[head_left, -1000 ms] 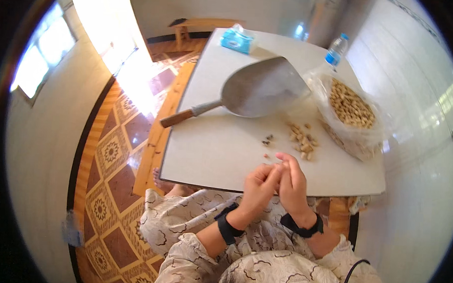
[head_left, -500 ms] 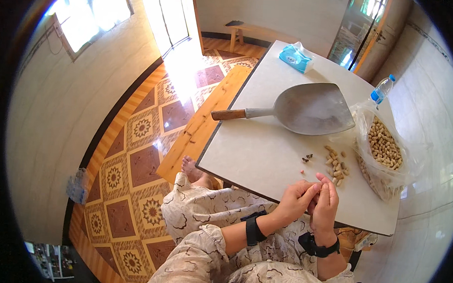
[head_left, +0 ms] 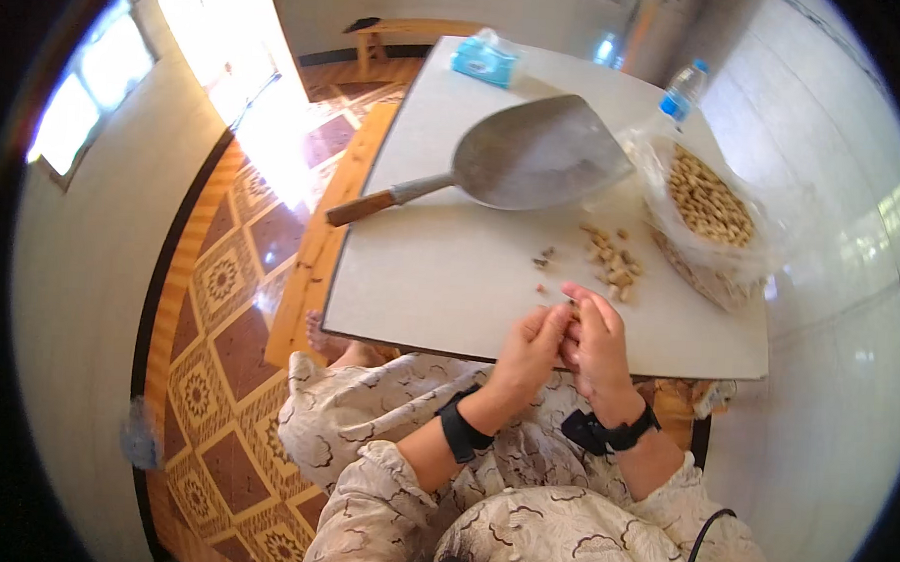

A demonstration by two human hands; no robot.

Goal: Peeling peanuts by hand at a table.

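My left hand (head_left: 530, 351) and my right hand (head_left: 598, 348) are together above the near edge of the table, fingertips meeting. Between them shows a bit of a small tan peanut (head_left: 574, 311), mostly covered by thumbs and fingers. Both hands are closed around it. Just beyond the fingertips lies a small pinkish kernel (head_left: 540, 288), and past that a few dark bits (head_left: 543, 258). A loose pile of unshelled peanuts (head_left: 614, 265) sits beyond my right hand. To its right, an open clear plastic bag (head_left: 696, 278) is full of peanuts.
A large metal scoop (head_left: 539, 153) with a wooden handle lies across the table (head_left: 430, 290). At the far side stand a blue tissue pack (head_left: 484, 62) and a water bottle (head_left: 685, 91). A wooden bench (head_left: 317, 247) runs along the left side.
The whole view has shifted, so the table and things appear farther left and higher. My hands stay together near the kernel, and a bit of the peanut now shows between the fingertips.
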